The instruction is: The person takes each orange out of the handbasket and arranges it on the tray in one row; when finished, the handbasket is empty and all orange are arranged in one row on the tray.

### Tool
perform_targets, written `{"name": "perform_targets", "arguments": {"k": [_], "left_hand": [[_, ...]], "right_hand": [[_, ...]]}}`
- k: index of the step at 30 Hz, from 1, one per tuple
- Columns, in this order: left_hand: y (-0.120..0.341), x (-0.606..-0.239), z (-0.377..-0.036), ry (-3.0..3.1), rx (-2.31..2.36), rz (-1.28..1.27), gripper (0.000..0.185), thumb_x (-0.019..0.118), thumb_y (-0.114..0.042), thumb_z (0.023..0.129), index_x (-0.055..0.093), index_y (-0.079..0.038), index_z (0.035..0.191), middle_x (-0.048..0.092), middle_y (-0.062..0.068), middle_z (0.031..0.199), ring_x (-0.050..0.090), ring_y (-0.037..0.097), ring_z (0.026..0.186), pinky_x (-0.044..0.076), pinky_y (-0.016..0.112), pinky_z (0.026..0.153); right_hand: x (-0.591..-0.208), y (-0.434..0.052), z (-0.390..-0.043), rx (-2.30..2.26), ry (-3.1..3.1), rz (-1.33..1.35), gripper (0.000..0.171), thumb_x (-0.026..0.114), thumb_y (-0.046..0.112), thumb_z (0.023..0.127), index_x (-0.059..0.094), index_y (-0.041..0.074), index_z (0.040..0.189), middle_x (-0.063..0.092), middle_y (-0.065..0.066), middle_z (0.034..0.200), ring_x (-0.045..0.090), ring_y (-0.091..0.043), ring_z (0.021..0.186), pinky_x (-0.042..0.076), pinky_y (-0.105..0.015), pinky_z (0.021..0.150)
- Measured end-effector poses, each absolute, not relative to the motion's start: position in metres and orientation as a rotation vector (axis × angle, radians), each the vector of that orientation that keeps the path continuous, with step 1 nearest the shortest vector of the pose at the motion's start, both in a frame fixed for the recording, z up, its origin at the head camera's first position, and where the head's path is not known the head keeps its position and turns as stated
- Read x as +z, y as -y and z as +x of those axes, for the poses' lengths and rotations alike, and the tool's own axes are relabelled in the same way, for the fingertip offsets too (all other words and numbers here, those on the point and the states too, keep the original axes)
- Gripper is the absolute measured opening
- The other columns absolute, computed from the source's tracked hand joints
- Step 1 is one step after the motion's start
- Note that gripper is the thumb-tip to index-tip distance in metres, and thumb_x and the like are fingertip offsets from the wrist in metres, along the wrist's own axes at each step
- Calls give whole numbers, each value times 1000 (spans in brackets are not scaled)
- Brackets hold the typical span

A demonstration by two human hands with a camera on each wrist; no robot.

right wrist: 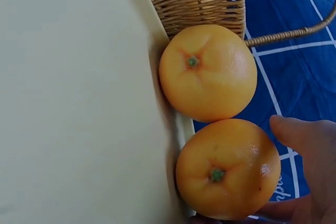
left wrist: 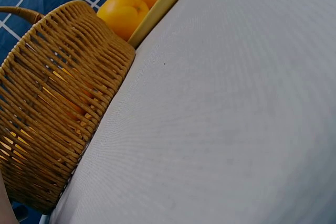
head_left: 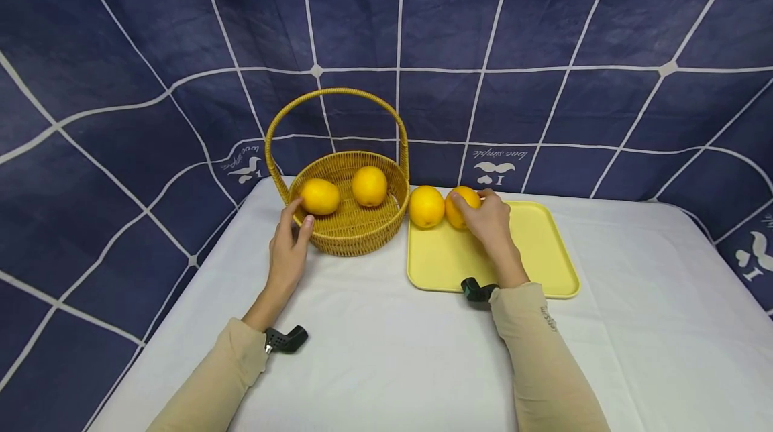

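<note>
Left hand (head_left: 290, 247): left of centre in the head view, resting against the outer wall of the basket, thumb and a fingertip up at the rim; fingers look fairly straight and grip nothing, likely steadying the basket.
Basket (head_left: 338, 234): woven, with a tall arched handle, standing on the counter just left of the tray; the left wrist view shows its wall (left wrist: 52, 114) close up at the frame's left.
Oranges in basket: two, one (head_left: 319, 196) at the left rim just beside the left hand's fingertips, the other (head_left: 369, 186) near the middle.
Counter (head_left: 386, 351): white cloth, carrying basket and tray.
Loose orange (head_left: 426, 206): at the tray's upper left corner, just beside the basket and touching or nearly touching the held one; seen stem-up in the right wrist view (right wrist: 208, 72).
Held orange (head_left: 461, 206): at the tray's back edge, right of the loose one; the right hand's fingers curl over its top and side, a grip suited to lifting it (right wrist: 227, 169).
Right hand (head_left: 488, 217): centre of the head view, clamped on that orange.
Tray (head_left: 531, 264): pale yellow, flat, bare in front of the hand.
In the way: the basket's handle arches over the opening, and the loose orange sits between the held one and the basket.
Backdrop (head_left: 543, 29): dark blue cloth with white lines, behind and at both sides.
</note>
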State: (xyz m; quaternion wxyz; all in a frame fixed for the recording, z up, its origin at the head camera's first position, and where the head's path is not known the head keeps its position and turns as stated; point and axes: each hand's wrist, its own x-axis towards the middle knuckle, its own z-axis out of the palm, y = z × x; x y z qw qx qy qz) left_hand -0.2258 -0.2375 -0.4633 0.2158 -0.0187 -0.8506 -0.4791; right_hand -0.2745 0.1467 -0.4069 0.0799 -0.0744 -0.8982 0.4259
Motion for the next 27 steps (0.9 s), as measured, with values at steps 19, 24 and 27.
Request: {"name": "perform_targets", "arguments": {"k": [19, 24, 27], "left_hand": [[238, -462, -226, 2356, -1323, -56, 54, 50, -46, 111, 41, -28, 161, 42, 6, 167, 43, 30, 151, 39, 55, 123], [238, -462, -226, 2360, -1325, -51, 55, 50, -47, 111, 41, -27, 161, 42, 5, 167, 42, 30, 152, 38, 54, 123], [237, -462, -226, 2364, -1324, -43, 55, 50, -48, 111, 41, -28, 161, 42, 5, 167, 42, 30, 152, 39, 54, 123]], "right_hand": [[-374, -128, -268, 1212, 2560, -52, 72, 66, 50, 101, 54, -4, 147, 58, -25, 147, 52, -43, 135, 41, -53, 119], [-365, -114, -261, 1229, 2558, -1, 69, 69, 45, 100, 53, -3, 148, 59, -25, 147, 53, -41, 136, 41, -52, 120], [-362, -103, -257, 1269, 2557, 56, 68, 70, 41, 100, 51, -2, 149, 58, -23, 149, 52, -40, 139, 41, -52, 120]]}}
